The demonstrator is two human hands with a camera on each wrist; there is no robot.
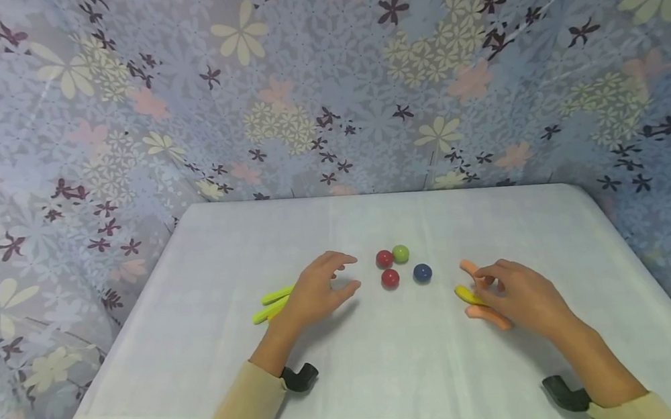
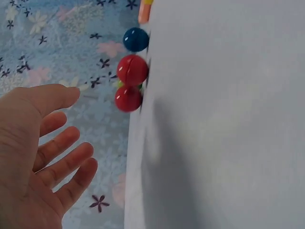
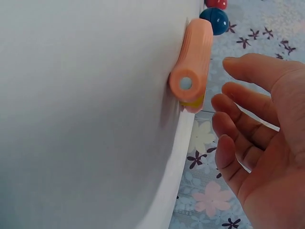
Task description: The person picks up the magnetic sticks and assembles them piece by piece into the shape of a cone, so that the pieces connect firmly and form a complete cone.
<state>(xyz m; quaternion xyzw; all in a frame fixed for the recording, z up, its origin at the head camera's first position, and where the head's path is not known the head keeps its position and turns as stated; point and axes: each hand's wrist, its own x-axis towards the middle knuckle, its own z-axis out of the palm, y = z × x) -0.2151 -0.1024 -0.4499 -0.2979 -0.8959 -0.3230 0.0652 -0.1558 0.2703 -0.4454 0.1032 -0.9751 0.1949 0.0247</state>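
Note:
My left hand (image 1: 314, 294) hovers over the table with thumb and fingers spread apart, holding nothing. Partly hidden behind it lie yellow-green sticks (image 1: 277, 295). In the left wrist view the same hand (image 2: 47, 148) shows loosely bent fingers. At the right, my right hand (image 1: 522, 296) reaches over a yellow curved piece (image 1: 468, 295) and orange pieces (image 1: 489, 317), its fingertips overlapping them. The right wrist view shows that hand (image 3: 262, 129) with a gap between thumb and fingers, beside an orange ribbed piece (image 3: 194, 57) with a round hole in its end.
Between the hands sit two red balls, one nearer (image 1: 390, 278) and one farther (image 1: 385, 259), a green ball (image 1: 400, 253) and a blue ball (image 1: 422, 272). A white cloth covers the table (image 1: 388, 380). Flowered fabric (image 1: 325, 102) hangs behind and at the sides.

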